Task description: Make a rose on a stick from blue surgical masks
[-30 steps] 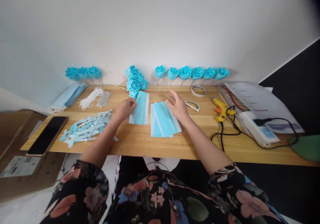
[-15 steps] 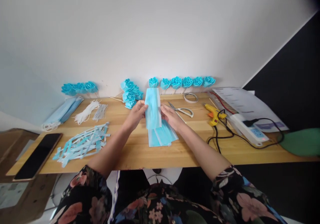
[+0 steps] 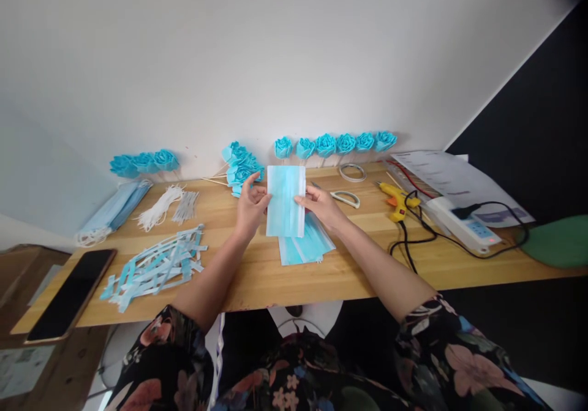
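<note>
Between my hands I hold up a light blue face mask sheet, its ear loops not visible. My left hand pinches its left edge with the thumb in front. At the right edge my right hand grips it between thumb and fingers. Below it on the table lie a few more blue mask sheets, overlapping and partly covered. A pair of scissors rests just beyond my right hand, its blades mostly hidden. Near my left hand is a cluster of blue fabric flowers on sticks.
More blue flowers line the wall. Leftward lie cut strips, white cords, metallic-looking strips, stacked masks and a phone. Rightward are a tape roll, a yellow glue gun, black cable and a power strip.
The mask sheet in my hands has been opened out wider, and my hands have moved slightly apart. The view has shifted a little.
</note>
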`<state>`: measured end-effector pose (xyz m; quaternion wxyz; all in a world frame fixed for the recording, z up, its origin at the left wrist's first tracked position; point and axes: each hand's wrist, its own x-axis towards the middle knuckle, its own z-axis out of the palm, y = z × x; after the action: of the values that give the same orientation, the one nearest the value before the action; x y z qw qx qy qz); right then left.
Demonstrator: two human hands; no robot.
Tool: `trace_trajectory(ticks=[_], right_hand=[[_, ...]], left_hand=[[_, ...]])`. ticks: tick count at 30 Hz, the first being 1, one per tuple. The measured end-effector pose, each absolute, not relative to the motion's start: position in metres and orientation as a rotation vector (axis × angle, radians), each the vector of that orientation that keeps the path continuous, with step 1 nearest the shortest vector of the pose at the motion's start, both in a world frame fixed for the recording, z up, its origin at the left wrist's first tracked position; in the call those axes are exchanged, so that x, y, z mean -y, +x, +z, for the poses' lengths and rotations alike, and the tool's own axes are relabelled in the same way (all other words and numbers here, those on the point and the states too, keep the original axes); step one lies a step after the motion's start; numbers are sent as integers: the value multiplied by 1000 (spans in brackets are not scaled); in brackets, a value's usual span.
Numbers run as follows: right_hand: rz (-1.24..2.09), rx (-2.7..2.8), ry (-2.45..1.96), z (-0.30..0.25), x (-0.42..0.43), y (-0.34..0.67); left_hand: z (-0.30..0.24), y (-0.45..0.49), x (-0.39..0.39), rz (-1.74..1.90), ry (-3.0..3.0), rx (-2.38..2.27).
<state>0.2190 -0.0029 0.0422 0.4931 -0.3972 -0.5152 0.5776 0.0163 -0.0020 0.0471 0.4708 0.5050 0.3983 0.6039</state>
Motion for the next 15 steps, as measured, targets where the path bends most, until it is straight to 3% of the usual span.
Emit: trace_trajectory(ticks=[8, 15], right_hand=[[1229, 1246, -1071, 42, 2, 220], [1174, 1077, -1088, 39, -7, 225]], left_hand=[[46, 20, 1, 1533, 1322, -941], [101, -36, 48, 1619, 1317, -956]])
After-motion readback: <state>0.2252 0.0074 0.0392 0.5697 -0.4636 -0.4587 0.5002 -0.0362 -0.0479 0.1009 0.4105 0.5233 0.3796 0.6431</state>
